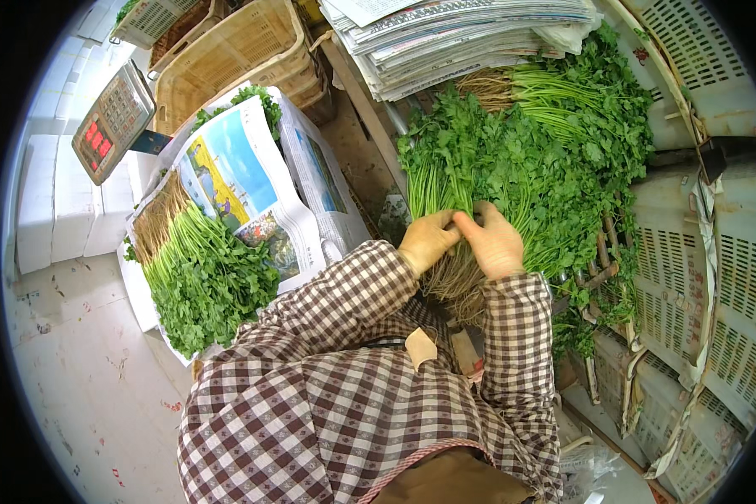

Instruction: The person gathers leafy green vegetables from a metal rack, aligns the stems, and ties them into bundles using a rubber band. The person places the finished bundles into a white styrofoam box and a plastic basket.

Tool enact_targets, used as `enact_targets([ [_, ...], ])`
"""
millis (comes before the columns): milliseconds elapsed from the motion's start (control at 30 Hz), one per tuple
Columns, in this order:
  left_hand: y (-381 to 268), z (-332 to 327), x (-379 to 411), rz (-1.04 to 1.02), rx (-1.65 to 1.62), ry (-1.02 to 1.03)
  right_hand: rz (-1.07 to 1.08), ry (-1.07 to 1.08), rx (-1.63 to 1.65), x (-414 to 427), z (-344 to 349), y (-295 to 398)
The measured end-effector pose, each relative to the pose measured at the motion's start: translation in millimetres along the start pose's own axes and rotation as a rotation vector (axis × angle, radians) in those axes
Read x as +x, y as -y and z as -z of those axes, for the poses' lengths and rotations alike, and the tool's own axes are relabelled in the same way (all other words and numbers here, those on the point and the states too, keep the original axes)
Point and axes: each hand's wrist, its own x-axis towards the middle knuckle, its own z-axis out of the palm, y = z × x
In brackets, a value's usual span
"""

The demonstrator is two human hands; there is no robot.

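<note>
Both my hands meet over the near edge of a pile of leafy green herbs with thin stems. My left hand and my right hand touch at the thumbs, around the lower stems of a bunch. Brown stringy roots hang below my fingers, between my sleeves. My fingertips are partly hidden among the stems, so how firmly each hand grips is hard to see. Left of my arms, another layer of rooted herbs lies on printed newspaper, its roots towards the upper left.
A thick stack of newspapers stands beyond the herb pile. At the upper left are a digital scale display and yellowish plastic crates. Grey slotted crates line the right side. White boxes stand at the far left.
</note>
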Motion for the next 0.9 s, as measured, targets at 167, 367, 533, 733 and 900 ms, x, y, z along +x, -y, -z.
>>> enact_targets([
  [167,-0.3,29.2,16.6,0.048,-0.225,0.288,-0.033,0.042,-0.004,20.0,2.7,-15.8],
  [367,-3.9,38.5,27.3,0.142,-0.247,0.349,-0.034,0.394,1.016,17.9,37.5,-29.4],
  [533,-8.6,40.5,24.9,0.166,-0.254,0.325,0.092,0.239,1.179,-12.1,77.8,-16.4],
  [733,-14.7,35.9,22.2,0.194,-0.220,0.277,0.715,0.209,1.581,-49.1,128.6,-32.7],
  [900,-13.2,38.8,24.7,0.177,-0.233,0.331,0.450,0.008,1.447,-58.6,110.6,-62.7],
])
